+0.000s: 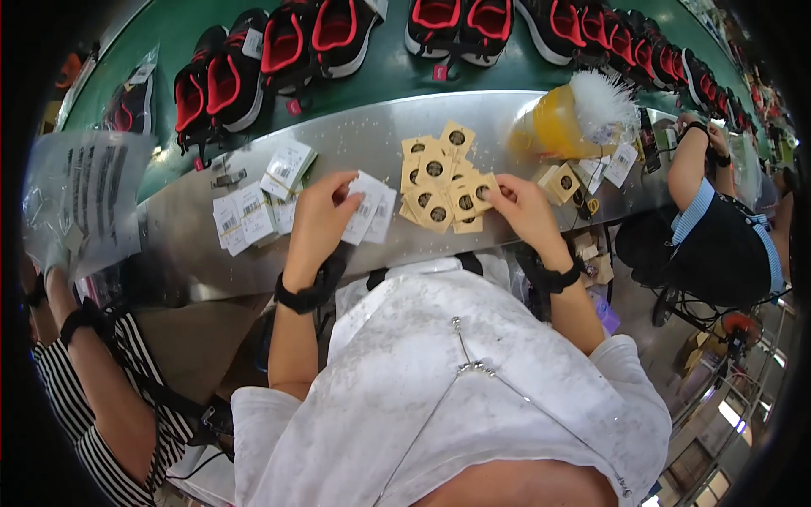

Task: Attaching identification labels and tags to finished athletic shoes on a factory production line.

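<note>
My left hand (323, 213) has its thumb and curled fingers at the edge of a small overlapping stack of white tags (380, 218) on the metal table edge. The thumb lies over the top tag; its other fingers are partly hidden. To the right, a loose pile of tan square cards (434, 169), each with a dark round print, is spread in front of me. My right hand (532, 213) pinches a tan card (481, 189) at the right side of that pile, between thumb and fingers.
More white barcode tags (243, 221) lie left of my left hand. A yellow container (551, 122) with a white fluffy bundle stands at right, near more tan cards (561, 183). Black and red shoes (338, 34) line the green belt (380, 76). Co-workers sit on both sides; one handles a plastic bag (84, 198).
</note>
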A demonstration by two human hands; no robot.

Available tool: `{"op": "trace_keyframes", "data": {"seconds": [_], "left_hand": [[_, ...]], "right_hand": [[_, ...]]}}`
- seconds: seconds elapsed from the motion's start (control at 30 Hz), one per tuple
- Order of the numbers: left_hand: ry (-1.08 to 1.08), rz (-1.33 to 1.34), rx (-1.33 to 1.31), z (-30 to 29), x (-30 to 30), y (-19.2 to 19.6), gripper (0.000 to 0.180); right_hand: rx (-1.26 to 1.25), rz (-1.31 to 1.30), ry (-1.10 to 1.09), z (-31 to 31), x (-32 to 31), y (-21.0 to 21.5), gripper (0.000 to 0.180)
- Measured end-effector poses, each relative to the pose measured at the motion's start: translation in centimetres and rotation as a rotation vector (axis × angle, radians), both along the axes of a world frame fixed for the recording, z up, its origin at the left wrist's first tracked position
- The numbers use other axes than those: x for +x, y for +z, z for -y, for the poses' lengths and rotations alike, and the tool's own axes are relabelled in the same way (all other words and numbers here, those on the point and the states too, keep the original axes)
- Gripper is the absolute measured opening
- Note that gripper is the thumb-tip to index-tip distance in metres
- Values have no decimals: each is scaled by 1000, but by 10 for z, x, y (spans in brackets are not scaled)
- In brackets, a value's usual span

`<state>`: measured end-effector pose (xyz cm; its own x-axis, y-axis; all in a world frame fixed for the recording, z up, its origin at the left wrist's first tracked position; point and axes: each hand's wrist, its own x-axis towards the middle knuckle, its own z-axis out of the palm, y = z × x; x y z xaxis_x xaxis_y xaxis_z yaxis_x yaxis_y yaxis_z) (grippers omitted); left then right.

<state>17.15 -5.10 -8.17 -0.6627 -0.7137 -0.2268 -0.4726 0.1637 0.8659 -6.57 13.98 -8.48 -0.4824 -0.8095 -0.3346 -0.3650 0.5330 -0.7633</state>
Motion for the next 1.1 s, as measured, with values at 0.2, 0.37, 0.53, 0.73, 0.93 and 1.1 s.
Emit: {"op": "trace_keyframes", "data": {"seconds": [0.2, 0.37, 0.53, 0.73, 0.93, 1.1], "left_hand": [[-11, 55, -143, -12, 3, 35, 17], [-75, -380, 481, -22, -35, 48, 10], [59, -708, 826, -33, -84, 45, 14], [8, -678, 906, -30, -113, 44, 16], [-23, -553, 631, -21, -124, 47, 14], [-62, -467, 599, -28, -116, 37, 16]], "right_hand": [[-109, 26, -38, -1, 5, 17, 33], [-386, 340, -277, 19, 22, 39, 16], [-692, 845, -255, 35, 40, 47, 11], [-620, 465, -249, 23, 11, 49, 11], [-348, -1152, -116, -3, -55, 90, 25], [-390, -1137, -64, -6, -75, 76, 25]]}}
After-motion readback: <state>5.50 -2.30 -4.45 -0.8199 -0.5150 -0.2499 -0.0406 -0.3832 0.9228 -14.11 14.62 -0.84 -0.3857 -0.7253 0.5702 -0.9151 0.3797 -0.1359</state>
